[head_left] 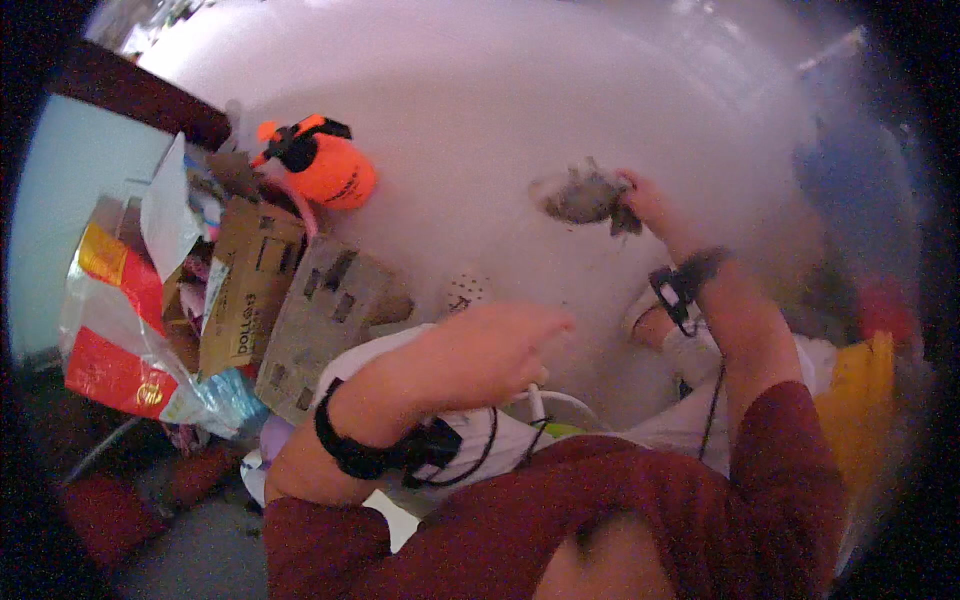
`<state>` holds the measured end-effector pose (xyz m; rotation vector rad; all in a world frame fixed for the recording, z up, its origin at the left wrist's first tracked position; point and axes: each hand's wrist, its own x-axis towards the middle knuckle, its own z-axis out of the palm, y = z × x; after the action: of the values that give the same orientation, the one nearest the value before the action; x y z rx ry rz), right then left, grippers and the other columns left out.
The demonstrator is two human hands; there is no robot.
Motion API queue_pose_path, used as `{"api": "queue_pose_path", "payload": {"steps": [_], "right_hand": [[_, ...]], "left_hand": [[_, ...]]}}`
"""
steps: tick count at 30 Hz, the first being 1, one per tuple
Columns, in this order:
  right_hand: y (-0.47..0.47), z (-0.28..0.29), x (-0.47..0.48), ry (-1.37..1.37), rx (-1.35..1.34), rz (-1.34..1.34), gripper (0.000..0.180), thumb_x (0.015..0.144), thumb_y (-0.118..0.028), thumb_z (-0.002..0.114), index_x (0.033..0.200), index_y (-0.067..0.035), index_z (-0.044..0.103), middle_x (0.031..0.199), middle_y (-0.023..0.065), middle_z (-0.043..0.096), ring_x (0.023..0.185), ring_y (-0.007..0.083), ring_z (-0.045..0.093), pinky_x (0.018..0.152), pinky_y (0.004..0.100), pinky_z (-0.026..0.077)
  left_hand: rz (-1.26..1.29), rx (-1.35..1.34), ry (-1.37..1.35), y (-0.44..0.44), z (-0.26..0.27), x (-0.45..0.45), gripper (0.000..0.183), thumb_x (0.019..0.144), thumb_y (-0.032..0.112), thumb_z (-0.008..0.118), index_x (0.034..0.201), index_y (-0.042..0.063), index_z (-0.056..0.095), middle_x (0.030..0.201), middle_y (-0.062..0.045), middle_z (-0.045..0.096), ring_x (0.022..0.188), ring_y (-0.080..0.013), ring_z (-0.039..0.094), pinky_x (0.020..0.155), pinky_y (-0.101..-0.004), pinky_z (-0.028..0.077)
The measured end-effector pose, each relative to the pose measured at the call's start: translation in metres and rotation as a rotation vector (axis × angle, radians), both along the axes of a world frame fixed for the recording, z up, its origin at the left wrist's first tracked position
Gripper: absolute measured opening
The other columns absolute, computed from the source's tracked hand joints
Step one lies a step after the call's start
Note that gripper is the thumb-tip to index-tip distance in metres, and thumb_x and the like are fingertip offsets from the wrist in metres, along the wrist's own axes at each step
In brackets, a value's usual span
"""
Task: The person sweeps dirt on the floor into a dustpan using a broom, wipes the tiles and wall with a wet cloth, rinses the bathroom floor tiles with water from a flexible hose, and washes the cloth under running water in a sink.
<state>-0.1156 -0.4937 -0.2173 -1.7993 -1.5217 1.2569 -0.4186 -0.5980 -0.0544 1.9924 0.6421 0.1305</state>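
My right hand [637, 199], on an outstretched arm with a black wrist strap, grips a blurred grey-brown cloth-like thing [583, 199] over the pale floor. Closer to my body, my left hand [517, 341] is bent at the wrist with its fingers curled together. A white tube-like handle [537, 403] lies just below that hand; whether the fingers touch it cannot be told. Left of the cloth-like thing stands an orange pump sprayer bottle [334, 172] with a black and orange head.
Cardboard boxes [244, 292] holding assorted things stand on the left, beside a red, yellow and clear plastic bag [124, 367]. A yellow object [859, 409] is at the right. A dark wooden bar [142, 94] juts in at the upper left.
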Motion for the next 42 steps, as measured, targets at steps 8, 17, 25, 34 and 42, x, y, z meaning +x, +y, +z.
{"api": "queue_pose_path", "payload": {"steps": [8,17,25,34,42], "right_hand": [[0.051,-0.006,0.042,-0.035,0.168,-0.119,0.039,0.069,-0.005,0.045,0.108,-0.006,0.045,0.083,0.015,0.056,0.069,0.0244,0.056,0.057,0.034,0.046],[0.111,-0.163,0.064,-0.356,0.135,-0.166,0.048,0.067,-0.003,0.045,0.114,-0.013,0.041,0.106,0.015,0.05,0.096,0.0305,0.049,0.081,0.0354,0.039],[0.027,-0.199,-0.015,-0.842,0.367,0.419,0.043,0.072,-0.014,0.05,0.114,-0.011,0.039,0.112,0.0172,0.042,0.099,0.037,0.041,0.086,0.0415,0.034],[-0.171,-0.149,-0.044,-0.197,-0.1,0.815,0.033,0.063,-0.002,0.048,0.093,-0.012,0.057,0.112,0.007,0.042,0.1,0.0276,0.04,0.083,0.0335,0.037],[-0.067,-0.071,0.052,0.255,-0.164,-0.038,0.043,0.059,0.008,0.037,0.093,-0.01,0.057,0.087,0.0061,0.058,0.079,0.0188,0.053,0.068,0.0327,0.043]], "left_hand": [[0.313,-0.091,0.176,0.007,-0.014,-0.01,0.045,0.065,-0.003,0.035,0.109,0.002,0.042,0.1,-0.017,0.051,0.092,-0.0258,0.051,0.082,-0.0318,0.038],[0.343,-0.247,0.271,0.027,0.012,0.026,0.048,0.058,-0.005,0.039,0.105,0.003,0.046,0.096,-0.016,0.052,0.093,-0.0296,0.049,0.082,-0.0332,0.038],[0.184,-0.167,0.246,0.05,0.019,0.04,0.049,0.06,-0.005,0.042,0.108,0.001,0.042,0.099,-0.019,0.05,0.091,-0.0333,0.047,0.079,-0.037,0.038],[0.086,-0.117,0.227,0.059,0.02,0.078,0.047,0.063,-0.003,0.042,0.109,0.004,0.043,0.096,-0.016,0.051,0.085,-0.0308,0.05,0.075,-0.0335,0.04],[0.038,-0.169,0.299,0.063,0.004,0.079,0.044,0.064,-0.002,0.04,0.107,0.004,0.044,0.095,-0.018,0.05,0.084,-0.032,0.05,0.074,-0.0335,0.04]]}}
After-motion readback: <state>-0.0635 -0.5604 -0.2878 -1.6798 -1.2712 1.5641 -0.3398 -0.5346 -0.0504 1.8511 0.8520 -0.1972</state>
